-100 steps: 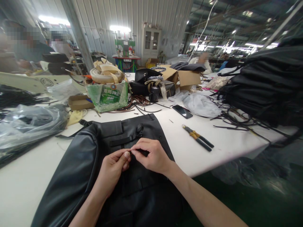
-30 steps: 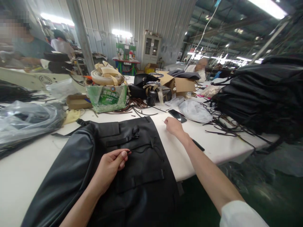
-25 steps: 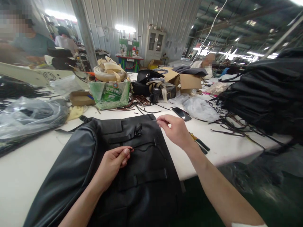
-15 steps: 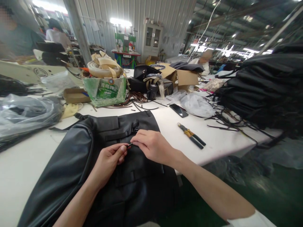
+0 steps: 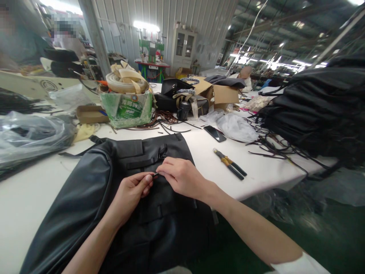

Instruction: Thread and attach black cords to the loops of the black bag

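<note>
A black leather-like bag (image 5: 82, 190) with straps and small loops lies across the table's front edge below my hands. My left hand (image 5: 134, 192) pinches a thin dark strip (image 5: 155, 174) between thumb and forefinger. At the strip's other end, my right hand (image 5: 181, 175) is closed with its fingertips pressed together. The strip is small and mostly hidden by my fingers, so its exact kind does not show. Just beyond my right hand is a strap with a buckle (image 5: 162, 151) on the bag.
Pliers (image 5: 229, 163) with yellow-black handles and a phone (image 5: 215, 133) lie to the right. Behind stand a green-and-white carton (image 5: 125, 108) and a black cylinder (image 5: 183, 110). Black bags (image 5: 316, 102) are piled at right, clear plastic (image 5: 34, 137) at left. A co-worker (image 5: 23, 42) is at far left.
Both hands keep nearly the same pinch on the strip; my right hand has shifted very slightly. The bag, pliers and phone stay in place.
</note>
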`<state>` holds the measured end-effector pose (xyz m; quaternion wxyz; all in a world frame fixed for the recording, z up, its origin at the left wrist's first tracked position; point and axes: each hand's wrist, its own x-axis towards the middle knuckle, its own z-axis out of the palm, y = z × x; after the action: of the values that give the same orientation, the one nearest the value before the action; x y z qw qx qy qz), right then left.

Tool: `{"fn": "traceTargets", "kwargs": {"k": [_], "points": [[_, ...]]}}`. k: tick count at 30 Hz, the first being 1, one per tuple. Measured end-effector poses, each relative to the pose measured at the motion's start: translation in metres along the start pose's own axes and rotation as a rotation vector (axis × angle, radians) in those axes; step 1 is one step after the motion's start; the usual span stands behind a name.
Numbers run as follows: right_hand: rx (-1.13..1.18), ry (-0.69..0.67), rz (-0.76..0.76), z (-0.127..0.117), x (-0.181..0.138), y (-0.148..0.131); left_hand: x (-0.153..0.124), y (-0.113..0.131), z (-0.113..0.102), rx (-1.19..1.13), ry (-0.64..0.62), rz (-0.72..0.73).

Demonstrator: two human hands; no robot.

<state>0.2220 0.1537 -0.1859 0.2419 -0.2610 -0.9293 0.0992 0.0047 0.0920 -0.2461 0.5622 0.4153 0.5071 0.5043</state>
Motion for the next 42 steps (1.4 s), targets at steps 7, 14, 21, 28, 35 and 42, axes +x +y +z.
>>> {"fn": "traceTargets", "kwargs": {"k": [7, 14, 21, 28, 35, 42], "points": [[-0.058, -0.048, -0.041, -0.004, 0.004, -0.003, -0.001, 0.001, 0.001, -0.007, 0.006, -0.007], [-0.068, -0.075, -0.09, -0.002, 0.005, -0.002, -0.001, 0.005, 0.003, 0.001, 0.008, 0.007], [-0.047, -0.074, -0.112, 0.003, 0.005, -0.001, -0.002, 0.003, 0.002, -0.006, 0.015, 0.013], [-0.031, -0.049, -0.118, 0.011, 0.004, -0.001, -0.002, 0.004, 0.003, -0.026, 0.019, 0.007], [-0.003, -0.008, -0.114, 0.019, 0.002, 0.0, -0.002, 0.001, 0.001, -0.003, 0.009, -0.002], [-0.005, 0.029, -0.086, 0.028, -0.001, -0.003, -0.001, 0.001, 0.001, 0.01, 0.017, -0.003]]}}
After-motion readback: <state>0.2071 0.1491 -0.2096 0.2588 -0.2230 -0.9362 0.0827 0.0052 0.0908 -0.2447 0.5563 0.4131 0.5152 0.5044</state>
